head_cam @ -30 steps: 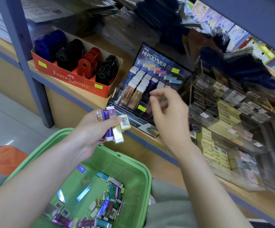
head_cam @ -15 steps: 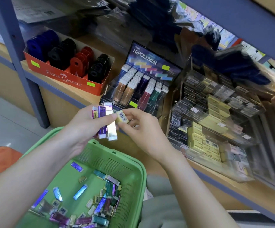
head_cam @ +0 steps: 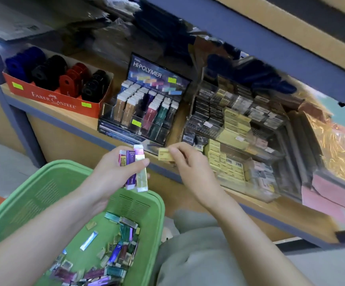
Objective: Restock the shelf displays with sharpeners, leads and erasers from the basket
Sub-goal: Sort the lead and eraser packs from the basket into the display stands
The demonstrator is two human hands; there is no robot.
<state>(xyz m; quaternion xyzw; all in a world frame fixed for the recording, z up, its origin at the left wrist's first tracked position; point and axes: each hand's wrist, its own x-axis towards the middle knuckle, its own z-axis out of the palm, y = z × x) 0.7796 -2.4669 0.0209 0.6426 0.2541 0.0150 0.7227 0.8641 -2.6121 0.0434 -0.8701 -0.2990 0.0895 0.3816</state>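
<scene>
Wooden shelf (head_cam: 74, 118) up front, our right hand (head_cam: 188, 162) pinches the yellow box (head_cam: 165, 155) lying level just left of the clear rack (head_cam: 248, 190), left hand (head_cam: 114, 172) farther left gripping slim erasers (head_cam: 136, 172).

Illumination is even, diffuse and moderately bright; shadows are soft. The recess beneath the blue metal shelf rail (head_cam: 270, 48) is dim. Motion blur smears the clear plastic display of yellow boxes (head_cam: 254, 191). Wide-angle distortion bends the frame edges.
</scene>
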